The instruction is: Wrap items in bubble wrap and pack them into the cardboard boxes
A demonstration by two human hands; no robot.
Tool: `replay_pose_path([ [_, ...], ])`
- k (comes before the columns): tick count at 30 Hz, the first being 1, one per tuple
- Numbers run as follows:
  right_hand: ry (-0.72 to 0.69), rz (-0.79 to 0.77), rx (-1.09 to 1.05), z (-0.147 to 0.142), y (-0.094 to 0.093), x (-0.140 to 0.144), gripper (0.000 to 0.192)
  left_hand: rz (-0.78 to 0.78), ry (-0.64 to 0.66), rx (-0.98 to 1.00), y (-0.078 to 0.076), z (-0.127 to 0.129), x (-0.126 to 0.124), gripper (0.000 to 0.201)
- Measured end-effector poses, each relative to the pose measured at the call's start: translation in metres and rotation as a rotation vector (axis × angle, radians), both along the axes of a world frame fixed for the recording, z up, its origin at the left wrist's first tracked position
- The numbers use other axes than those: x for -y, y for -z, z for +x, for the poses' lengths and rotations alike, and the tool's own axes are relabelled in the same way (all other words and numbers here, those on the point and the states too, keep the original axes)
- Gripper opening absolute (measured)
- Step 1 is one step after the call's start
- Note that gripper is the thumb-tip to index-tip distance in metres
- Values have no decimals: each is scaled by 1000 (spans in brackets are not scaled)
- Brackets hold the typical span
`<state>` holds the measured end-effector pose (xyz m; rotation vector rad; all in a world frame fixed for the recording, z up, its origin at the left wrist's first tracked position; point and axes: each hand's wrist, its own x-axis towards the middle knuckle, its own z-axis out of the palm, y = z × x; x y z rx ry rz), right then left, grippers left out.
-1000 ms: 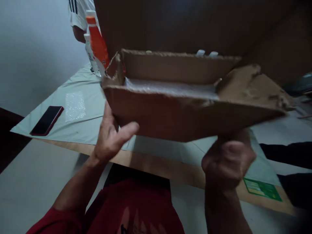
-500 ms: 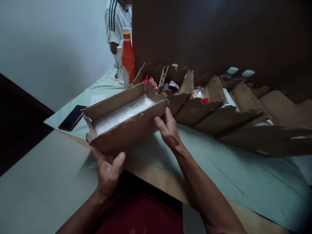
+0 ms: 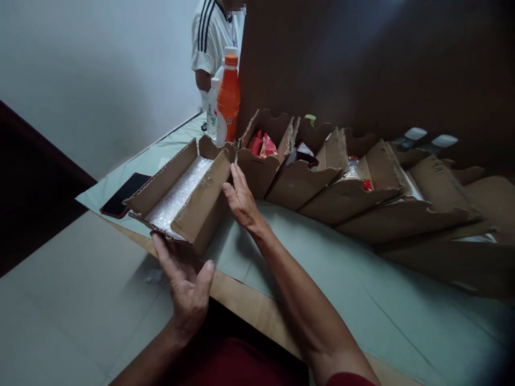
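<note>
An open cardboard box lined with bubble wrap rests on the near left corner of the table, at the left end of a row of cardboard trays. My left hand is palm up at the box's near end, fingers spread, fingertips touching its lower edge. My right hand lies flat against the box's right side wall, between the box and the neighbouring tray. Neither hand closes around anything.
The trays hold red packets and other small goods. An orange bottle and white bottles stand behind the box. A dark phone lies on the green mat. A tall brown board backs the trays. A person in a white shirt stands beyond.
The box was held up close to the camera, then came down and turned lengthwise onto the table's left corner beside the trays. My right hand moved from under it to its side.
</note>
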<state>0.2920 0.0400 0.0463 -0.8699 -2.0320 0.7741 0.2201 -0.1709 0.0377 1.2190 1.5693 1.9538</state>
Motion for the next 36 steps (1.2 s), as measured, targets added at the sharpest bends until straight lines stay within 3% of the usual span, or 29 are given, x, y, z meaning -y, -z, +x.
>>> replay_pose_path([
  [4,-17,-28,-84,-7,1,-7,101,-33,-6,3,5,2,-10,102],
  [7,-6,-37,-167,-10,13,-2,89,-27,-4,-42,11,2,-30,102],
  [11,148,-129,-268,2,48,11,62,-37,3,-103,19,-7,-82,102],
  [16,275,-200,-292,23,80,16,48,-63,-61,-152,21,-27,-164,88],
  [19,291,-214,-305,26,83,14,43,-84,-113,-184,19,-43,-195,87],
  [22,294,-225,-313,25,81,13,38,-87,-169,-271,12,-58,-212,103],
  [27,291,-246,-308,25,80,15,33,-56,-204,-387,-14,-71,-246,130],
  [31,293,-255,-297,25,79,16,32,-46,-188,-394,-33,-71,-276,129],
  [36,294,-261,-296,24,79,16,32,-28,-122,-401,-33,-81,-291,115],
])
